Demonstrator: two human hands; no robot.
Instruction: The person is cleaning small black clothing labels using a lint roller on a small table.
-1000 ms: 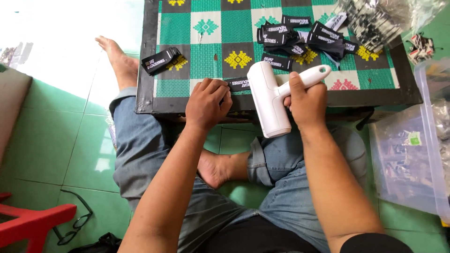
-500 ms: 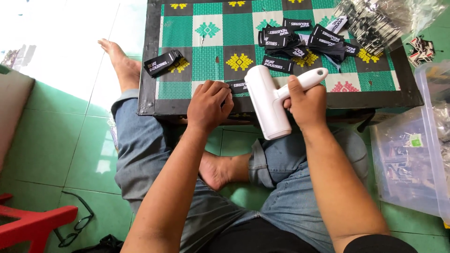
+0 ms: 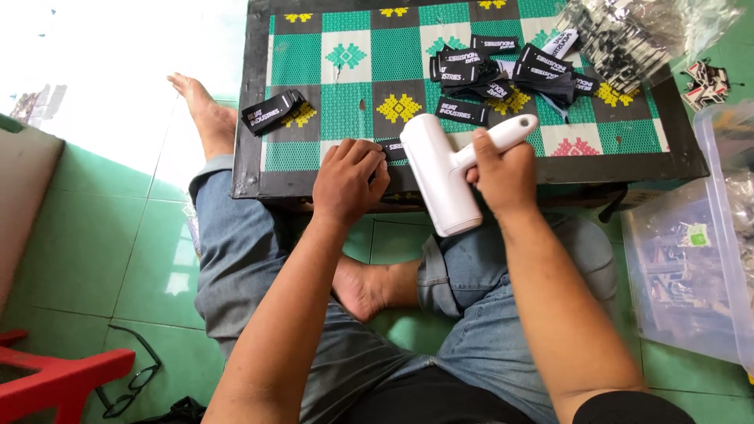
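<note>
My right hand [image 3: 503, 174] grips the handle of a white lint roller [image 3: 444, 174], whose barrel points down over the near edge of a low table [image 3: 253, 118]. My left hand [image 3: 349, 179] rests curled on that near edge, pressing a black fabric label [image 3: 392, 148] that is mostly hidden under the fingers. A single black label [image 3: 462, 112] lies just beyond the roller. A heap of black labels [image 3: 506, 69] sits further back on the green patterned cloth, and a small stack of labels [image 3: 269, 113] lies at the left.
A clear plastic bag of parts [image 3: 628, 35] lies at the table's far right. A clear plastic bin [image 3: 707, 251] stands on the green tiled floor at right. A red stool [image 3: 55, 381] and black glasses [image 3: 133, 381] are at lower left. My crossed legs lie under the table.
My left hand has shifted slightly right along the table edge toward the roller. The roller and my right hand stay nearly where they were.
</note>
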